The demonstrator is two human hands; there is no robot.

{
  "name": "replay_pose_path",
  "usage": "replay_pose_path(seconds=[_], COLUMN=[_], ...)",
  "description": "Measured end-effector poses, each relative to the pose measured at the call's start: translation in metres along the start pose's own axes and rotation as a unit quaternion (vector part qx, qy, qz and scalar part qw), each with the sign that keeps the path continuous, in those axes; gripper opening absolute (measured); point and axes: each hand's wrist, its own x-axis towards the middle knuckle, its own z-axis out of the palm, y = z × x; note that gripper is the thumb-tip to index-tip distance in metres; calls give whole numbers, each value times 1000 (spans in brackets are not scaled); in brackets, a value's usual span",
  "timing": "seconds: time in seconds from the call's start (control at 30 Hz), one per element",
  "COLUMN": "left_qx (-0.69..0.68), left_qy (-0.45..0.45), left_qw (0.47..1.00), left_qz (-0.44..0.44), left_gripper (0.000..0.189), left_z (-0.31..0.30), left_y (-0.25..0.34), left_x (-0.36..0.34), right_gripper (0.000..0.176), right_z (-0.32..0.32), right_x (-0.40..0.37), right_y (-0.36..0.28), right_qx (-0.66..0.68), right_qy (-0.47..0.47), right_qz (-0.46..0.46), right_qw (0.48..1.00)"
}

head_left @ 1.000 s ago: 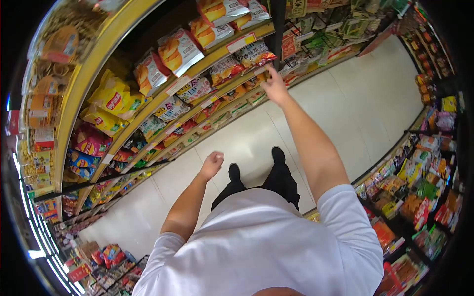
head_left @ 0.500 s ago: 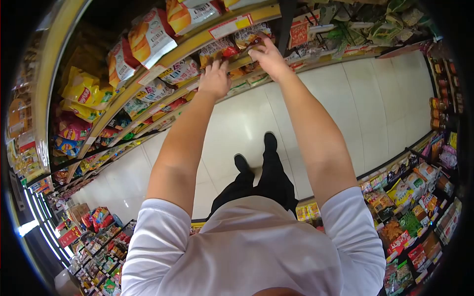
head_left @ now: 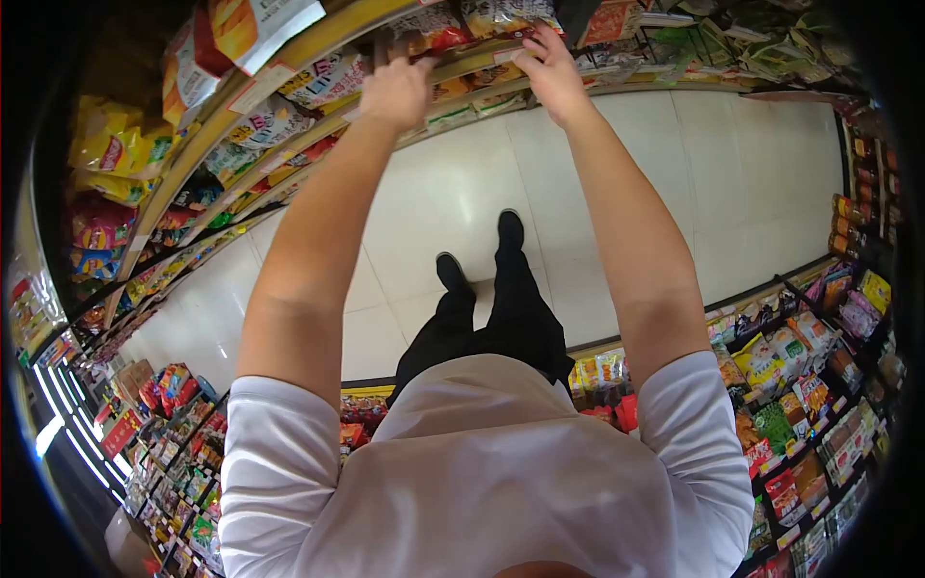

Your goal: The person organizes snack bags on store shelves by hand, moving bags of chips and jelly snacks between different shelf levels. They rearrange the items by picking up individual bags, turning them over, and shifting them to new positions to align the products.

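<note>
At the shelf along the top of the head view, my left hand [head_left: 396, 89] is by a snack bag with red and dark print [head_left: 431, 29]. Its fingers are spread but blurred, and whether the tips touch the bag is unclear. My right hand [head_left: 554, 72] reaches up to the lower right corner of a clear and dark printed bag [head_left: 508, 15]. Its fingers are apart and nothing shows gripped in them. A white bag with colourful letters [head_left: 326, 81] lies left of my left hand, on a lower shelf tier.
Large bags with bread pictures [head_left: 252, 29] and yellow bags [head_left: 111, 144] stand on the shelf at left. Another shelf [head_left: 771, 289] with many packets curves behind me at right. Jars [head_left: 850, 214] line the far right. Pale floor tiles [head_left: 462, 193] lie between the shelves.
The view has shifted, so the shelf sits higher and further left. My left hand is more blurred and its fingers point further up. My right hand is now at the bag's lower right corner.
</note>
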Motion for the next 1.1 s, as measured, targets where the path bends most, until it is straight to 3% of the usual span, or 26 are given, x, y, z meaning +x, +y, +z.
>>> replay_pose_path(seconds=[0.1, 0.17, 0.33, 0.47, 0.53, 0.63, 0.73, 0.77, 0.8, 0.83, 0.87, 0.9, 0.93, 0.97, 1.0, 1.03, 1.1], left_qx=[22, 91, 97, 16, -83, -106, -134, -162, -190, -310, -224, -280, -271, -282, -271, -249, -222], left_qy=[-63, 24, 60, 44, 43, 83, 26, -2, -29, -65, -118, -172, -220, -228, -261, -269, -314], left_qw=[998, 995, 991, 993, 989, 978, 978, 979, 976, 945, 967, 944, 936, 932, 926, 929, 923], left_qz=[9, 39, 67, 111, 111, 159, 156, 127, 98, 83, 39, -8, -41, 14, -23, -43, -21], left_gripper=[54, 55, 64, 63, 64, 60, 53, 51, 49, 43, 39, 36, 34, 36, 38, 41, 44], left_z=[13, 24, 24, 19, 27, 26, 25, 42, 75, 123, 115, 128, 130, 151, 170, 181, 216], left_y=[-11, -9, 10, 18, 3, -5, -1, -10, -27, -54, -41, -44, -42, -57, -66, -71, -95], left_x=[6, 3, -7, -4, 3, -9, -47, -64, -81, -99, -129, -156, -185, -217, -248, -279, -332], right_gripper=[77, 77, 77, 85, 85, 80, 71, 62, 48, 45, 47, 49, 53, 59, 61, 60, 59], right_z=[-3, -4, -4, 0, -6, -30, -64, -83, -102, -125, -157, -184, -207, -242, -267, -271, -294], right_x=[3, 8, 6, 8, 1, -24, -63, -83, -113, -150, -191, -242, -292, -347, -396, -424, -499], right_y=[3, 9, 18, 21, 10, 4, 51, 88, 109, 128, 191, 224, 232, 277, 287, 237, 221], right_qx=[-18, -46, -82, -97, -61, -27, 0, -76, -171, -280, -421, -462, -479, -523, -519, -508, -492], right_qy=[-16, -16, 21, 1, -27, -48, -71, -77, -76, -88, -128, -140, -146, -196, -204, -250, -251], right_qz=[-23, -46, -27, -18, -8, -20, 40, 15, 105, 134, 64, 111, 235, 263, 292, 402, 449], right_qw=[999, 998, 996, 995, 998, 998, 997, 994, 977, 946, 895, 869, 833, 787, 777, 720, 702])
